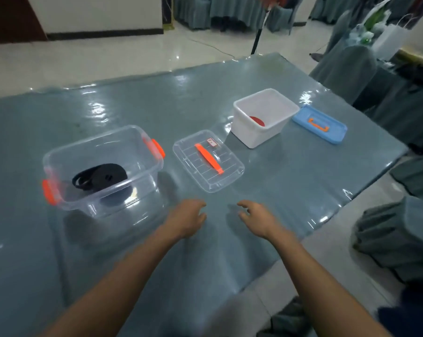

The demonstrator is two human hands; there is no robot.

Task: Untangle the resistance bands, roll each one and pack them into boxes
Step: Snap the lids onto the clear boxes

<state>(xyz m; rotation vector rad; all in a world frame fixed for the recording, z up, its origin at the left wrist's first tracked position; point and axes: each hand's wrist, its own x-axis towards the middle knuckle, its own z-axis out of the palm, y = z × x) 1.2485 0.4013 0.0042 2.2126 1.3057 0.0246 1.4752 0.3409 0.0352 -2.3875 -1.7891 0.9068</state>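
Note:
A clear plastic box (pixel 154 166) with orange latches stands at the left and holds a rolled black resistance band (pixel 101 177). Its clear lid (pixel 230 177) with an orange handle lies flat to the right of it. Farther back right, a white box (pixel 254 136) holds a rolled red band (pixel 257 120). A blue lid (pixel 337 132) with an orange handle lies just right of the white box. My left hand (pixel 187 218) and my right hand (pixel 258 218) hover over the table in front of the clear lid, fingers loosely spread, holding nothing.
The table (pixel 290 190) carries a shiny grey-blue cover; its right edge runs diagonally past the blue lid. Covered chairs (pixel 346 69) stand at the right. A white paper bag (pixel 390 42) sits behind them. A black stand (pixel 256 40) rises beyond the table's far edge.

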